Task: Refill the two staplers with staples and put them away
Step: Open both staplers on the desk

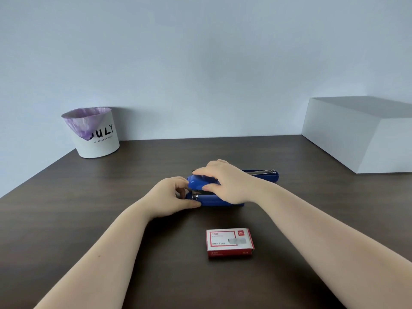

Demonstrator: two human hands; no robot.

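Working on the near blue stapler (pixel 219 200), which lies lengthwise across the middle of the dark surface (pixel 89 208): left hand (pixel 172 199) curled around its left, front end, thumb along the near side and fingers bent against the metal nose, steadying the base; right hand (pixel 225 181) arched over the top, fingertips and thumb pinching the rounded blue cover (pixel 197 182), which stands lifted a little above the base at that end. Hard to tell from here whether the cover is being swung open for loading or pushed shut after it; no strip of staples visible in either hand, and the channel mostly hidden beneath the fingers. Just beyond, touching or nearly touching the first, a second blue stapler (pixel 266 175) lying with its metal magazine exposed along the top, so apparently opened; whether staples already sit in it, too small to say. Near of both, well apart from them, the red and white staple box (pixel 229 243) resting flat and looking closed. Judged from this: the refill somewhere in its middle, neither stapler plainly finished and shut, and the putting away not yet begun. Far right, a white box (pixel 356 134) with no opening shown; far left, a white bin (pixel 98 134) with a purple liner; which of them, if either, serves as storage cannot be told.
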